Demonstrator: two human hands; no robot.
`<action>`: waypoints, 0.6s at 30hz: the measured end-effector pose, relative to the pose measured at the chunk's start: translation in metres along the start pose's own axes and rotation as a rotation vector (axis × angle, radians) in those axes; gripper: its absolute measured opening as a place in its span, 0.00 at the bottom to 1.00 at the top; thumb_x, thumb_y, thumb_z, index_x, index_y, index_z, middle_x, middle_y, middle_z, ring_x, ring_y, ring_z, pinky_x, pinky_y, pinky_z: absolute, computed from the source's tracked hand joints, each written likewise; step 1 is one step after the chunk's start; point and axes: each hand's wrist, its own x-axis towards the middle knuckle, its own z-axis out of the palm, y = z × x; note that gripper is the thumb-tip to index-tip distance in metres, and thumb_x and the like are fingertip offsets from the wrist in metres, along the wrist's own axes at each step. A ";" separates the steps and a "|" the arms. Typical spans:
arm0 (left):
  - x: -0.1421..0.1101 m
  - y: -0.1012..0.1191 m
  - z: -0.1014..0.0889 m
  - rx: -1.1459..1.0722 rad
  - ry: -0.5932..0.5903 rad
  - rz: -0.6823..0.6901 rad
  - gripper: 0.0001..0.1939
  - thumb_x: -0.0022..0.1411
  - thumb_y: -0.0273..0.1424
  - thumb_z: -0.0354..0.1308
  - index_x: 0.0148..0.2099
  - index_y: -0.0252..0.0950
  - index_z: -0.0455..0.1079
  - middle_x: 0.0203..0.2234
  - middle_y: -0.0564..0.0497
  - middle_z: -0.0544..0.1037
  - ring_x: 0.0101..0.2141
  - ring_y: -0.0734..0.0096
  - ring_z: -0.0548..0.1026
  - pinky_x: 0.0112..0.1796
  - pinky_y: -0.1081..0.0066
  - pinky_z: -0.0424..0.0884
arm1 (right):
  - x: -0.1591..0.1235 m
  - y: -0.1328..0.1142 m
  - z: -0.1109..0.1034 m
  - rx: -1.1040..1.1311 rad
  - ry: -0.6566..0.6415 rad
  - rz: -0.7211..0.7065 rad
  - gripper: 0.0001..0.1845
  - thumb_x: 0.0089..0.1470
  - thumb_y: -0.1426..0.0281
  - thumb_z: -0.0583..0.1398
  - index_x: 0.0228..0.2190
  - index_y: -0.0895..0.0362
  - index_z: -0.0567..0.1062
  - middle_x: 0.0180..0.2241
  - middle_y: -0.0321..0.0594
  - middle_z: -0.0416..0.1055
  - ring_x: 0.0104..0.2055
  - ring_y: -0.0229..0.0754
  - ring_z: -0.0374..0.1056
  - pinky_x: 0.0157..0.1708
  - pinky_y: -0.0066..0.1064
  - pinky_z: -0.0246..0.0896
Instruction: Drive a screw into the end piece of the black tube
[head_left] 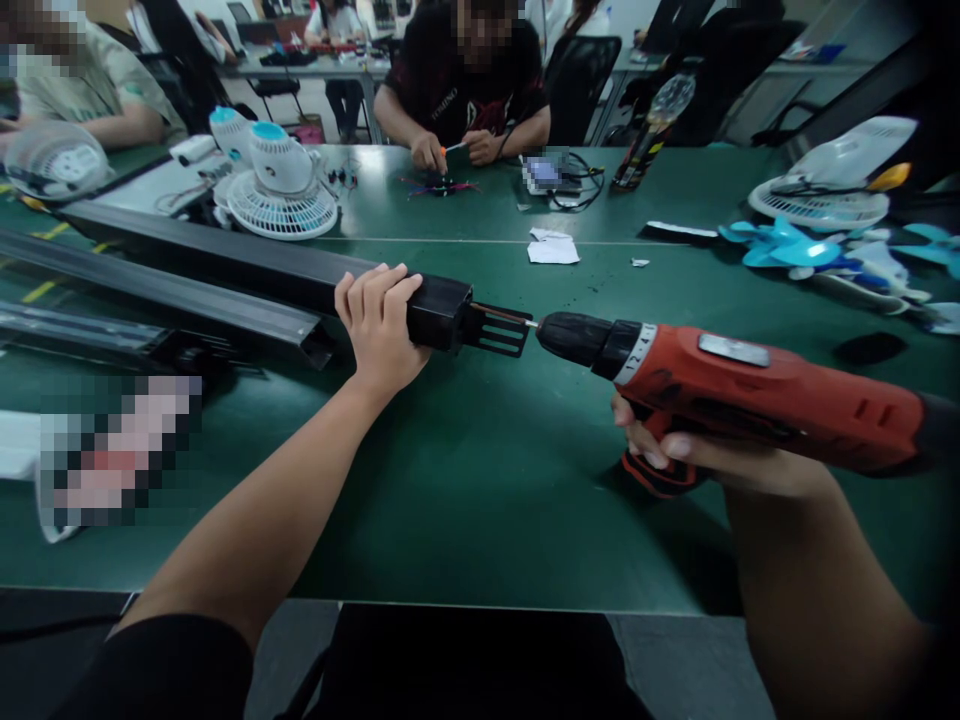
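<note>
My left hand is wrapped over the end of a long black rectangular tube that lies across the table. A flat slotted black bracket sticks out of the tube's end. In my right hand is a red cordless drill, gripped by its handle with a finger at the trigger. The drill's black chuck points left, and its thin bit reaches to the bracket's upper right corner. Whether the bit touches the bracket, I cannot tell.
More black metal profiles lie at left, near a blurred phone-like item. White fans stand behind them. Blue fan blades lie at right, and a paper scrap in the middle. A co-worker sits opposite, holding a screwdriver.
</note>
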 end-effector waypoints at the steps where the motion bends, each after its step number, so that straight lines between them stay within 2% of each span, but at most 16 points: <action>1: 0.000 0.000 0.001 0.001 0.011 0.011 0.30 0.69 0.37 0.69 0.71 0.49 0.74 0.70 0.38 0.85 0.76 0.34 0.78 0.86 0.27 0.53 | 0.000 0.000 0.001 -0.003 0.010 0.004 0.14 0.73 0.52 0.79 0.52 0.45 0.93 0.30 0.40 0.84 0.21 0.45 0.74 0.17 0.35 0.71; 6: -0.002 -0.002 0.002 0.006 0.020 0.015 0.30 0.69 0.38 0.69 0.71 0.49 0.74 0.70 0.39 0.85 0.77 0.33 0.77 0.86 0.27 0.52 | 0.001 -0.002 0.005 0.043 0.050 0.003 0.16 0.71 0.51 0.81 0.48 0.48 0.92 0.27 0.37 0.80 0.21 0.41 0.70 0.17 0.33 0.70; 10: -0.002 -0.002 0.002 -0.015 0.021 0.020 0.30 0.70 0.37 0.69 0.72 0.49 0.73 0.71 0.39 0.85 0.78 0.34 0.77 0.86 0.26 0.52 | 0.005 -0.004 0.005 0.111 -0.037 -0.020 0.19 0.72 0.52 0.80 0.56 0.46 0.94 0.26 0.36 0.81 0.21 0.44 0.73 0.17 0.34 0.73; 14: -0.001 -0.001 0.002 0.002 0.047 0.035 0.29 0.70 0.37 0.68 0.71 0.49 0.74 0.70 0.39 0.86 0.76 0.35 0.79 0.86 0.26 0.54 | 0.005 -0.001 0.001 0.151 -0.134 -0.047 0.30 0.75 0.55 0.79 0.72 0.46 0.89 0.29 0.36 0.85 0.22 0.44 0.77 0.23 0.36 0.84; 16: -0.001 -0.001 0.002 -0.007 0.023 0.016 0.29 0.70 0.37 0.68 0.71 0.49 0.74 0.70 0.38 0.85 0.77 0.33 0.78 0.86 0.25 0.53 | 0.004 0.001 -0.002 0.137 -0.131 -0.070 0.29 0.75 0.57 0.79 0.71 0.48 0.89 0.31 0.39 0.88 0.23 0.44 0.79 0.23 0.34 0.84; 18: -0.001 0.000 0.001 -0.009 -0.004 -0.010 0.29 0.70 0.36 0.69 0.71 0.49 0.74 0.71 0.38 0.85 0.78 0.33 0.77 0.87 0.26 0.52 | 0.002 0.003 -0.005 0.096 -0.092 -0.091 0.25 0.74 0.60 0.80 0.67 0.48 0.91 0.41 0.46 0.93 0.26 0.45 0.84 0.20 0.32 0.82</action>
